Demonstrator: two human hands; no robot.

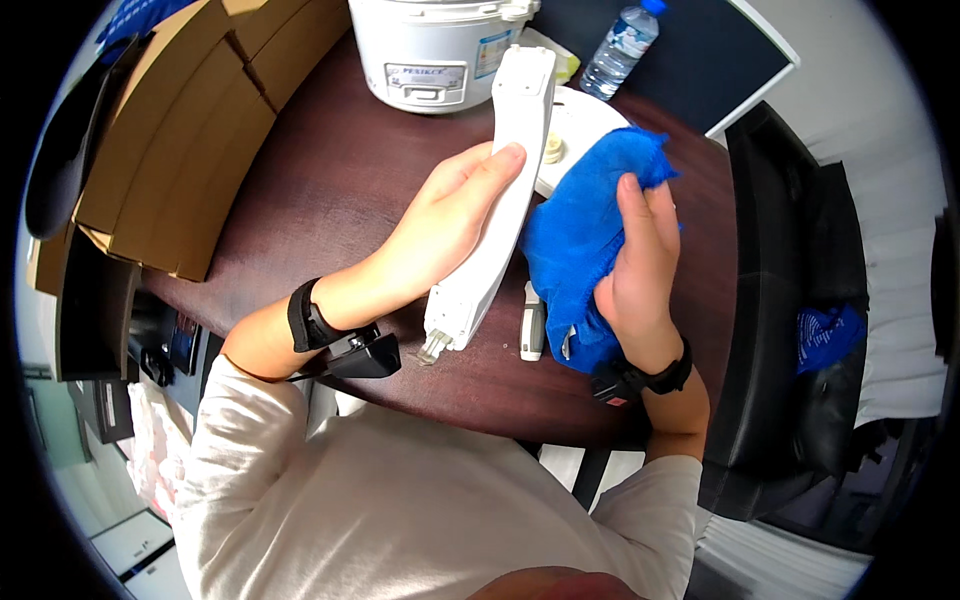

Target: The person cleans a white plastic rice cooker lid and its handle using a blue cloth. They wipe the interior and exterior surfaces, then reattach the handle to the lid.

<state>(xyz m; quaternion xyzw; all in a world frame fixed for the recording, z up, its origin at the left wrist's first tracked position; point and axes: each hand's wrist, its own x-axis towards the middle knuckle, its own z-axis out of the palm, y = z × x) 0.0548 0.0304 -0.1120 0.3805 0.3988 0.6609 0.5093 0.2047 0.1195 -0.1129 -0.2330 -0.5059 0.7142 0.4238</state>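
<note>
My left hand is closed around a long, slightly curved white plastic piece, held slantwise above the table. A small metallic-looking tab sticks out of its lower end, close to my body. In my right hand a crumpled blue cloth is gripped, thumb up, just right of the white piece and apart from most of its length. Between the two, a grey-and-white handled tool lies on the table, its far end hidden under the cloth.
A white rice cooker stands at the back of the dark wooden table. Behind the cloth is a white round plate-like thing. A water bottle stands at back right. Cardboard boxes line the left; a black sofa is at right.
</note>
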